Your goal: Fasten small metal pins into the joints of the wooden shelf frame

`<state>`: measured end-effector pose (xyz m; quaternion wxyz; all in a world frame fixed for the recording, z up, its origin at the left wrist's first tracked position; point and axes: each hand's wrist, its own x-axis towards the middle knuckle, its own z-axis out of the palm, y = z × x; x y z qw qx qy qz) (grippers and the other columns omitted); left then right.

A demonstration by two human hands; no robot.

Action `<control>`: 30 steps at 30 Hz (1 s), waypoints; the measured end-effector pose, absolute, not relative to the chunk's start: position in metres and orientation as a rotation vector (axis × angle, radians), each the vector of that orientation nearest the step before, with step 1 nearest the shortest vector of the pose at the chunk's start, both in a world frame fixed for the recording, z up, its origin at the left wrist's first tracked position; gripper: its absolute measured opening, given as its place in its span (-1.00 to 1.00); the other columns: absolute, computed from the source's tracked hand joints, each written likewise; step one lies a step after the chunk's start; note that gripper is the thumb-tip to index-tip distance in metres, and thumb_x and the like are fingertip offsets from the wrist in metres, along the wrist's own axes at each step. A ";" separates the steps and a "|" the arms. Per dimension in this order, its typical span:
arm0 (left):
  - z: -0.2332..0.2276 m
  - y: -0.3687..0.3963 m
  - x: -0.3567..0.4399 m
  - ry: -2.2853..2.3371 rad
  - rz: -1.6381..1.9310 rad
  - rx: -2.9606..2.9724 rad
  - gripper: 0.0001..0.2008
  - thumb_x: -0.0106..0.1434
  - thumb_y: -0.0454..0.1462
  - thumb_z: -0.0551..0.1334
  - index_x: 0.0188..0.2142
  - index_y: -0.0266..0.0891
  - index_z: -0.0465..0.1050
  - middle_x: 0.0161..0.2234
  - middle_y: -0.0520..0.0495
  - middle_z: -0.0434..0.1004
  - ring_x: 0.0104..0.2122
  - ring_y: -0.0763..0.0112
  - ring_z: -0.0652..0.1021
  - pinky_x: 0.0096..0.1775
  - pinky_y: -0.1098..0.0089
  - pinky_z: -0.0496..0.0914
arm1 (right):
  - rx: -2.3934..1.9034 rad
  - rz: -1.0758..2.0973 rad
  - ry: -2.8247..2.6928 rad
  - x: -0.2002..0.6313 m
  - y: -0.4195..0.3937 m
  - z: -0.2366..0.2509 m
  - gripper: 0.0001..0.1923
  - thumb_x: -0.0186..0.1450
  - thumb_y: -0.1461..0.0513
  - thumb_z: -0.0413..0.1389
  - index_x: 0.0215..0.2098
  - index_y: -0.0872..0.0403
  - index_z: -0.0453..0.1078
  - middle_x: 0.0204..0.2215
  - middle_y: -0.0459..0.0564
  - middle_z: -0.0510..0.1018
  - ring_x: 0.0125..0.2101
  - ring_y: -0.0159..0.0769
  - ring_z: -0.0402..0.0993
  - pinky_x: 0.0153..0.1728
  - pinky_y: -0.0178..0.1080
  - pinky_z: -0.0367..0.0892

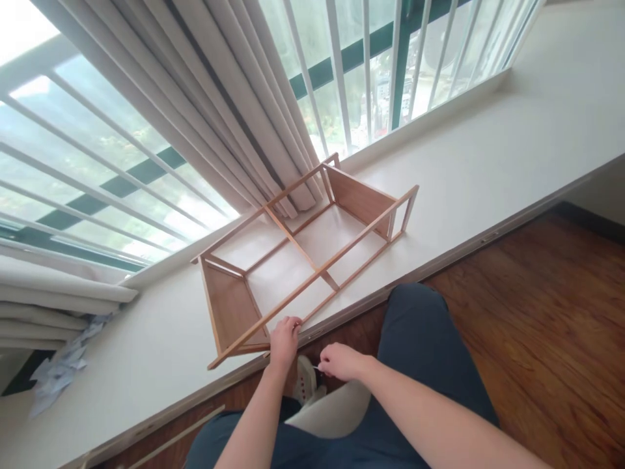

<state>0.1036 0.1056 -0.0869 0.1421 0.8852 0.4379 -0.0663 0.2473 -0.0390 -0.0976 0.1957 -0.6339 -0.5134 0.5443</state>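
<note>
A light-brown wooden shelf frame [293, 303] lies on its side across the white window ledge, with solid panels at both ends and a bar across its middle. My left hand [286, 340] is at its near lower rail, close to the left end, with the fingers closed on the wood. Apart from the frame, above my lap, my right hand [342, 361] is closed around a thin pale rod [317, 369]. Only a short tip of that rod shows; the rest is hidden in the fingers.
The white ledge [469, 176] runs beneath barred windows. A long beige curtain [209, 98] hangs behind the frame, touching the ledge. Crumpled pale material [68, 365] lies at the left. Below are my knees, a shoe [305, 381], dark wooden floor [537, 312] and a thin strip [180, 435].
</note>
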 end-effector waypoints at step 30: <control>0.088 0.067 0.181 1.087 0.277 2.907 -0.70 0.42 -0.17 0.10 0.05 -0.04 0.51 0.02 -0.16 0.60 0.09 0.09 0.51 0.16 0.08 0.27 | -1.670 1.618 -1.362 0.270 -0.040 -0.101 -0.74 0.31 0.19 0.12 -0.49 0.07 0.55 -0.48 -0.04 0.64 -0.43 -0.33 0.50 -0.39 -0.32 0.18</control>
